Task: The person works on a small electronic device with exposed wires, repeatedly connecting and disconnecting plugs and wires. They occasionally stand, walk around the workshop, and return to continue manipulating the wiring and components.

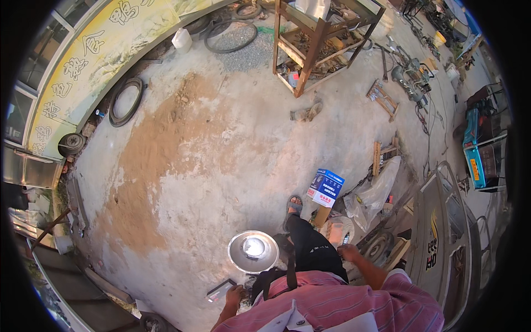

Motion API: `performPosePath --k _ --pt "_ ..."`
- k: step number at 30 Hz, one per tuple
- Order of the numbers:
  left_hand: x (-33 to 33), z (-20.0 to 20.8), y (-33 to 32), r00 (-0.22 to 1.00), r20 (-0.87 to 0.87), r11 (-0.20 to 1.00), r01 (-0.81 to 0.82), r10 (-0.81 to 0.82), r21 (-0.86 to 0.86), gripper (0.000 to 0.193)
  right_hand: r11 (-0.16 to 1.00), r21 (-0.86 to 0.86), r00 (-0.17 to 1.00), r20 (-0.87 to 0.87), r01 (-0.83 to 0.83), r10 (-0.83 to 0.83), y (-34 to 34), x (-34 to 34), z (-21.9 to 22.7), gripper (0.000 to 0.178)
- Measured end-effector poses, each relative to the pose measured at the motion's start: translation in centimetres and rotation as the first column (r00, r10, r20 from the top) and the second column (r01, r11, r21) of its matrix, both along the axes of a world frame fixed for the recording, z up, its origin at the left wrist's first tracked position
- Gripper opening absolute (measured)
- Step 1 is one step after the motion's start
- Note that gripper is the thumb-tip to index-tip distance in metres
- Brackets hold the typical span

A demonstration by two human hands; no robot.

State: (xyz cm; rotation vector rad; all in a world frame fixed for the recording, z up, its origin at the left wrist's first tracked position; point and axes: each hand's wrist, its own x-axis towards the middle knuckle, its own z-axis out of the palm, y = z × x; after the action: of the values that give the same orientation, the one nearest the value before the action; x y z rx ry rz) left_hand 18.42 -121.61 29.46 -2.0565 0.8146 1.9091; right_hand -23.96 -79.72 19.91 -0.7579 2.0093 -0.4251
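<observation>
My left hand (235,294) hangs low at the front with its fingers curled; what they hold, if anything, I cannot make out. Right beside it lies a flat, dark rectangular thing with a pale edge (220,290). Ahead of that hand, a round shiny metal basin (237,262) sits on the ground. My right hand (348,253) is down by my right leg, closed around something too small to name. Just beyond it is a pale round item (336,228), partly hidden by my leg. A blue and white cardboard box (327,187) stands farther forward.
Clear plastic sheeting (376,193), a wheel (379,247) and a grey metal vehicle body (442,243) crowd my right. A rusty metal rack (313,52) stands ahead with scrap on its shelves. Tyres (126,102) line the left wall; tools (412,77) lie at far right.
</observation>
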Motion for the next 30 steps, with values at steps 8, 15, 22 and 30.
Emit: performPosePath --k 8,15,22,30 --pt "-21.5 8.7 -12.8 0.972 -0.18 0.965 0.107 -0.152 -0.24 0.029 0.533 0.276 0.391 0.433 0.8 -0.812 -6.9 -12.5 5.2 0.023" --pt "-27.1 7.9 -23.7 0.991 -0.122 0.974 0.021 -0.05 -0.224 0.033 0.461 0.246 0.332 0.426 0.853 -0.842 -21.0 -19.7 9.1 0.007" --pt "-28.6 5.4 -37.8 0.787 0.007 0.776 0.609 -0.617 -0.163 0.032 0.266 0.266 0.172 0.33 0.926 -0.928 -31.7 -22.3 12.7 0.02" --pt "-50.7 7.6 -59.9 0.858 0.028 0.803 0.492 -0.513 -0.336 0.029 -0.06 0.42 -0.222 0.349 0.906 -0.911 -35.1 -16.4 19.0 0.013"
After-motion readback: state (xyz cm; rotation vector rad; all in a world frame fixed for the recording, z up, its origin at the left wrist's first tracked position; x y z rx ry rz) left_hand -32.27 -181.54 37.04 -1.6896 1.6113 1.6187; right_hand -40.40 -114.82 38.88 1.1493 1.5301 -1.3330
